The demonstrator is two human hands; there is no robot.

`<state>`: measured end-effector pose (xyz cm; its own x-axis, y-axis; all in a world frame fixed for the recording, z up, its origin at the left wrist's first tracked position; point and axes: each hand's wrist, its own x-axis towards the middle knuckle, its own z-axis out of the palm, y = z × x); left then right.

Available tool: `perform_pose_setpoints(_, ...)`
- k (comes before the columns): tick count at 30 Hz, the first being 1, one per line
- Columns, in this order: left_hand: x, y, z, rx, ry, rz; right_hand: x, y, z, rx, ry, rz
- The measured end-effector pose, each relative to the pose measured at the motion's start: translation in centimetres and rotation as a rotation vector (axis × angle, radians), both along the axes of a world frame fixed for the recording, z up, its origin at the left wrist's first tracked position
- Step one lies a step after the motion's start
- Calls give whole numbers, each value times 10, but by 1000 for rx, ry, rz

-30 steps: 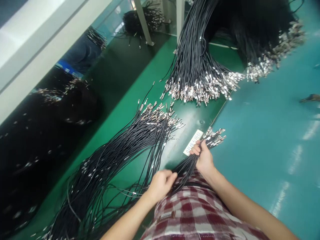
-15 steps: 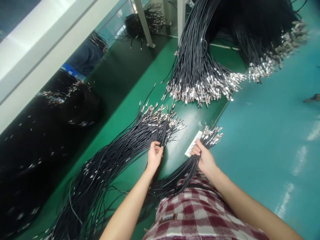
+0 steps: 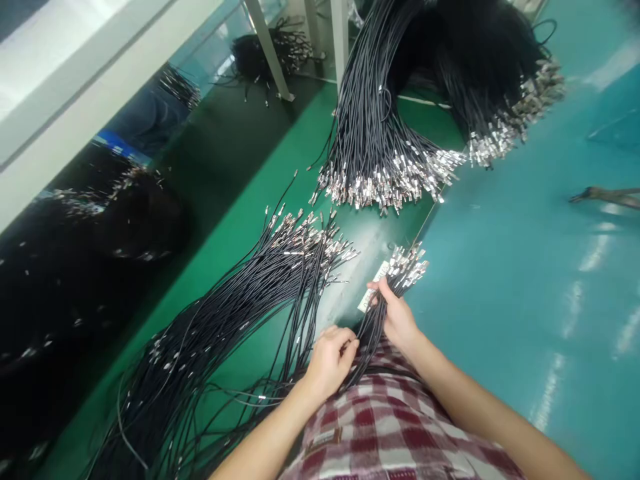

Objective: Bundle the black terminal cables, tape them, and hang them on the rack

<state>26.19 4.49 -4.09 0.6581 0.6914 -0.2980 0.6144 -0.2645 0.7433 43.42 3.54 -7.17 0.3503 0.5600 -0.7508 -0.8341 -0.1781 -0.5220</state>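
My right hand (image 3: 395, 313) is wrapped round a bundle of black cables (image 3: 373, 327) just below its silvery connector ends (image 3: 407, 263). A white printed label (image 3: 373, 287) sticks out beside its fingers. Curled at the left side of that bundle, lower down, is my left hand (image 3: 337, 350); its fingers are closed, and what they grip is too small to tell. To the left, a larger pile of black cables (image 3: 225, 300) lies on the green surface, its metal ends pointing up and right. Some loose cables cross over its right end.
Thick cable bundles (image 3: 370, 133) with metal ends lie at the top. A pale metal frame (image 3: 100, 87) runs across the upper left, with dark cable coils (image 3: 145, 213) under it. Something brown and thin (image 3: 605, 195) sits on the blue floor (image 3: 500, 267) at right.
My left hand has moved down and right, from the loose cables by the pile to the held bundle. Those loose cables now lie free of it. The view has shifted slightly.
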Motion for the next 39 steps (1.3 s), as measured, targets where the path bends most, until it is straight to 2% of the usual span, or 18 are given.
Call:
perform_pose_setpoints(2,-5,17,-8,48,8,12,3,-3,-3,16,23,4)
perform_pose_setpoints(5,-16,51,-34,221,192,260,5,-4,-6,83,131,11)
perform_pose_setpoints(7,-22,68,-53,287,326,351,4,-3,-5,115,193,3)
perform_pose_setpoints(9,-27,75,-65,244,359,382,3,-1,-4,129,216,-22)
perform_pose_setpoints(11,-31,74,-67,194,307,428,2,0,-3,127,221,-33)
perform_pose_setpoints(13,-34,71,-62,206,246,473,2,0,-3,121,216,-38)
perform_pose_setpoints(18,-39,68,-39,331,186,476,3,0,-4,110,219,-42)
perform_pose_setpoints(20,-37,67,-34,246,135,508,2,1,-3,112,214,-38)
perform_pose_setpoints(23,-27,61,-28,21,-25,502,1,3,-2,132,204,-31)
perform_pose_setpoints(27,-5,46,-14,-193,-177,396,1,7,-1,76,172,-41)
perform_pose_setpoints(30,3,30,-4,-166,-164,244,0,8,1,37,142,-47)
perform_pose_setpoints(34,-12,7,2,-49,-40,79,-2,5,3,33,132,-97)
perform_pose_setpoints(37,-26,-5,5,-41,-2,15,-3,3,3,-5,118,-139)
perform_pose_setpoints(39,-28,-6,8,-48,-2,-71,-3,2,3,46,120,-138)
